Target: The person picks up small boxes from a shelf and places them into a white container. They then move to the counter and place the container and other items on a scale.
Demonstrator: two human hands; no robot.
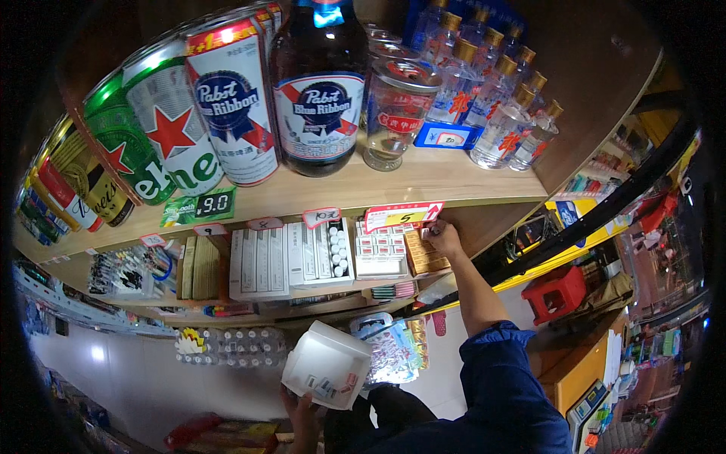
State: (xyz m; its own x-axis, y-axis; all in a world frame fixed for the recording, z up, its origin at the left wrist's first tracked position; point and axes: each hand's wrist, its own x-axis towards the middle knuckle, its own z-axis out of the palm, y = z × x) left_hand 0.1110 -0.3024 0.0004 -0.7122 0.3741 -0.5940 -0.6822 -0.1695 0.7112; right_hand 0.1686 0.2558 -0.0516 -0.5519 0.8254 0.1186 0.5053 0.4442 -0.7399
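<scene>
My left hand (pixel 302 410) grips the lower edge of a white open-topped box (pixel 323 360), held tilted low in front of my body. A few small printed packets (pixel 326 387) lie inside at its bottom. My right hand (pixel 446 240) reaches onto the lower shelf at its right end. Its fingers are bent at the top of an orange-brown carton (pixel 425 255); whether they hold a small item is too unclear to tell. Left of that carton stands a white tray (pixel 381 268) of small white boxes (pixel 381 243) with red marks.
Above, the wooden shelf (pixel 340 184) carries beer cans (pixel 229 108), a brown beer bottle (pixel 319 96), a lidded glass (pixel 397 113) and clear bottles (pixel 499 136). Price tags (pixel 404 217) hang along its edge. White cartons (pixel 258 261) fill the lower shelf. A red stool (pixel 554 295) stands right.
</scene>
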